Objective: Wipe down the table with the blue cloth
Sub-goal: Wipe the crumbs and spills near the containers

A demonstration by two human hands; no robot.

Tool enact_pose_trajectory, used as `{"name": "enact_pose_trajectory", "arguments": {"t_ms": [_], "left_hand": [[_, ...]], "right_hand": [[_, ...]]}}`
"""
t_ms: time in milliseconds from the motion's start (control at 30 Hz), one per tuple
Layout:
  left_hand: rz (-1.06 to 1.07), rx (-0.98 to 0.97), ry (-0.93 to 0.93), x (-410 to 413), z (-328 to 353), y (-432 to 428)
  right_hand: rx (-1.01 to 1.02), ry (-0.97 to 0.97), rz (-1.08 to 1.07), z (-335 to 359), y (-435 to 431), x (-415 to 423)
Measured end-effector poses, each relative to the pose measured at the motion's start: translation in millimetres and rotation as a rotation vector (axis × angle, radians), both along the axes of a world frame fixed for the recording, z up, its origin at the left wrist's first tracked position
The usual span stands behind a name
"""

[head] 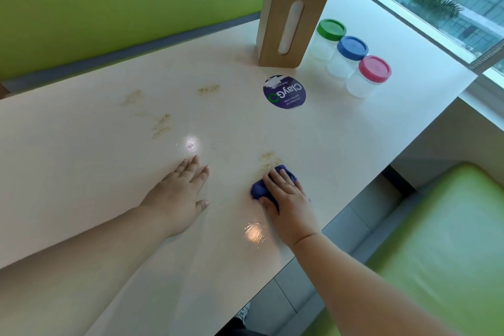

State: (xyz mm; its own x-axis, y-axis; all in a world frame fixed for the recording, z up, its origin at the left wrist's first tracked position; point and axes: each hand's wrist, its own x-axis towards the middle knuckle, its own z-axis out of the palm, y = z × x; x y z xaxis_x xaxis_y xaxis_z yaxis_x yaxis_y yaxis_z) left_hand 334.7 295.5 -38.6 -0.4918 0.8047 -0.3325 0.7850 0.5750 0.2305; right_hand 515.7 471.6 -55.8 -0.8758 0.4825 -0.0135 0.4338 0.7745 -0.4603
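Note:
My right hand (289, 202) presses a bunched blue cloth (259, 189) flat onto the glossy cream table (81, 172), near its right edge. The cloth shows at the fingertips and beside the thumb; the rest is hidden under my palm. Just beyond the cloth lies a patch of brown crumbs (268, 159). My left hand (178, 196) rests flat on the table, fingers spread, holding nothing. More crumb patches lie farther off at the left (161, 124) and centre (208, 89).
A wooden tissue box (289, 16) stands at the far side. Beside it are three clear jars with green (328, 35), blue (349, 54) and pink (369, 75) lids. A round purple sticker (285, 93) is on the tabletop. A green bench seat (436, 240) lies right of the table.

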Motion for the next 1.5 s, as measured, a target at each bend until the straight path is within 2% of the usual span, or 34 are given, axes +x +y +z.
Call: {"name": "enact_pose_trajectory", "arguments": {"t_ms": [133,200,333,533,700,867,933,1000,1067,1233,1400,1500], "left_hand": [[0.002,0.017,-0.005,-1.0,-0.1,-0.7],[-0.003,0.019,-0.001,-1.6,-0.8,-1.0],[-0.006,0.021,0.015,-0.2,-1.9,-1.1],[-0.007,0.026,0.006,-0.7,-1.0,-1.9],[-0.003,0.022,0.001,-0.8,-0.6,-1.3],[-0.005,0.012,0.007,-1.5,1.0,-0.2],[-0.003,0.010,0.000,-1.3,0.8,-0.6],[0.006,0.020,-0.003,-1.3,-0.3,-1.1],[0.010,0.034,-0.007,-0.7,-1.6,-1.2],[0.026,0.042,-0.015,-1.6,-1.0,0.6],[0.020,0.036,-0.010,-1.3,-0.2,1.1],[0.026,0.045,-0.011,-0.5,-1.3,0.8]], "right_hand": [[0.003,0.013,0.147,1.1,9.7,20.1],[0.024,0.047,0.063,1.2,30.7,22.0],[-0.003,-0.009,-0.138,1.0,48.3,-14.6],[0.010,0.040,0.097,0.1,42.6,7.8],[0.013,0.024,-0.033,-2.3,53.6,-14.6],[0.018,0.043,0.099,-3.4,55.6,3.2],[0.089,0.041,0.016,-2.4,69.6,13.0],[0.107,-0.050,-0.128,-0.8,77.8,4.3],[0.093,-0.131,-0.178,-2.9,74.9,-11.3],[0.035,-0.088,0.044,0.5,65.6,11.1],[0.020,-0.098,-0.131,2.3,77.7,-4.0],[0.010,-0.083,-0.047,0.7,58.5,-30.9]]}}
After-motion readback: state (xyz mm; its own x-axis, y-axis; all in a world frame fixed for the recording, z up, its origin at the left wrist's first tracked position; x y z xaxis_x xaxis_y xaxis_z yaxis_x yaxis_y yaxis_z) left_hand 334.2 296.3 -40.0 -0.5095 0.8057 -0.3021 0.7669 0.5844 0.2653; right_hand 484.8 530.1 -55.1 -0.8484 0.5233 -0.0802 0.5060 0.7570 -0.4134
